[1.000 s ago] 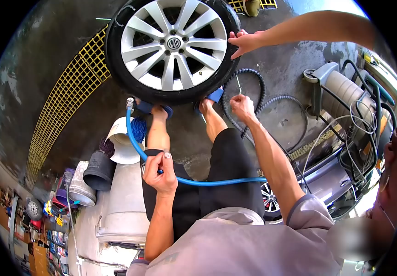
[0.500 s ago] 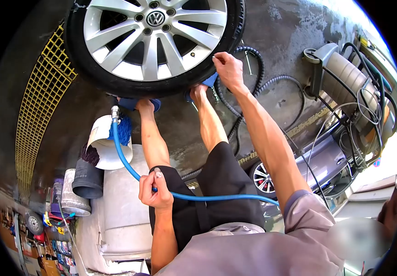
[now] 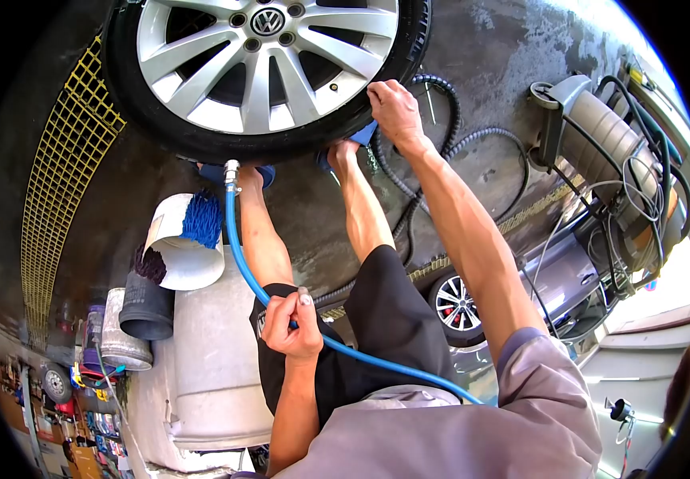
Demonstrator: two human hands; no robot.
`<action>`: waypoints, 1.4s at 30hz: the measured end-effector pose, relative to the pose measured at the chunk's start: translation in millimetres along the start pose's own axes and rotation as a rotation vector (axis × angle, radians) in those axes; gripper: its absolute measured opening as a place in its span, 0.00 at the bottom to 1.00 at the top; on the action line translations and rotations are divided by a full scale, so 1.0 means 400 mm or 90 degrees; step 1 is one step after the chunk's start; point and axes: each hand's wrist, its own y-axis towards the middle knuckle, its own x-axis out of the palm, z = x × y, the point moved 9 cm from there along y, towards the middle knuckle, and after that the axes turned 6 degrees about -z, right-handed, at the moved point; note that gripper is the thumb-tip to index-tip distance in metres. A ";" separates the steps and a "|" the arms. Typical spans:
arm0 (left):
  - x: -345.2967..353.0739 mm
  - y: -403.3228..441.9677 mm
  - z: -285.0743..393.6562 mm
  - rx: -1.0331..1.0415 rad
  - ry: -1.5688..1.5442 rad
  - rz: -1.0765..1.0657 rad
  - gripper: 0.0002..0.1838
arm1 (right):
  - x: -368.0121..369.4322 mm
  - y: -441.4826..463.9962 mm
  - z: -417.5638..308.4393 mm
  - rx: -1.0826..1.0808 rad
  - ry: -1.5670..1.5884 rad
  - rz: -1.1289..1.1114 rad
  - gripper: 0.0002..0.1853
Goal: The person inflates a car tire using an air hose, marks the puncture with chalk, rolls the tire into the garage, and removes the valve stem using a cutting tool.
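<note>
The blue hose (image 3: 239,251) passes through my closed left hand (image 3: 293,323), above my thigh. Its metal end fitting (image 3: 232,169) points up, just below the tyre. My right hand (image 3: 395,112) is pinched at the tyre's lower right edge, to the right of the rim's small valve (image 3: 334,87); anything between its fingertips is too small to make out. The wheel, with a silver spoked rim (image 3: 256,88) and black tyre (image 3: 225,147), fills the top of the view, in front of my feet.
A white bucket (image 3: 193,267) with a blue mop-like bundle (image 3: 201,219) and a dark bucket (image 3: 147,307) are at the left. Black coiled hose (image 3: 454,120) lies right of the tyre. A machine (image 3: 600,136) with cables and a car (image 3: 557,279) are further right.
My right hand has moved up to the tyre's edge. Another person's hand, earlier on the tyre, is gone from view. The wheel sits further left and higher; the hose end has shifted.
</note>
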 end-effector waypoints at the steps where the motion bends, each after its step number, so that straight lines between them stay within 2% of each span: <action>1: 0.009 -0.002 0.005 0.008 -0.017 -0.011 0.02 | 0.003 0.000 0.003 -0.005 -0.014 -0.001 0.07; 11: 0.042 -0.010 0.026 0.033 -0.016 -0.015 0.03 | -0.003 0.009 -0.011 -0.098 -0.045 -0.063 0.05; 17: 0.043 -0.012 0.019 0.027 -0.023 -0.002 0.03 | -0.011 -0.031 0.076 -0.100 -0.109 -0.105 0.07; 18: 0.041 -0.011 0.016 0.023 -0.026 -0.003 0.03 | -0.024 -0.031 0.114 -0.042 -0.138 -0.124 0.07; 21: 0.042 -0.009 0.019 0.031 -0.036 -0.004 0.02 | -0.090 -0.014 0.149 -0.022 -0.122 -0.060 0.06; 25: 0.050 -0.007 0.012 0.030 -0.025 -0.007 0.01 | -0.151 0.091 0.063 -0.086 -0.044 0.036 0.06; 29: 0.046 -0.008 0.015 0.027 -0.025 -0.003 0.02 | -0.134 0.167 0.053 -0.105 -0.071 0.043 0.06; 31: 0.047 -0.008 0.013 0.012 -0.030 -0.005 0.03 | -0.112 0.172 0.085 -0.084 -0.144 -0.002 0.06; 36: 0.048 -0.001 0.012 0.007 -0.030 -0.012 0.03 | -0.115 0.163 0.095 -0.096 -0.130 0.023 0.07; 42: 0.041 0.000 0.003 -0.011 -0.040 -0.011 0.03 | -0.115 0.116 0.102 -0.019 -0.114 0.073 0.07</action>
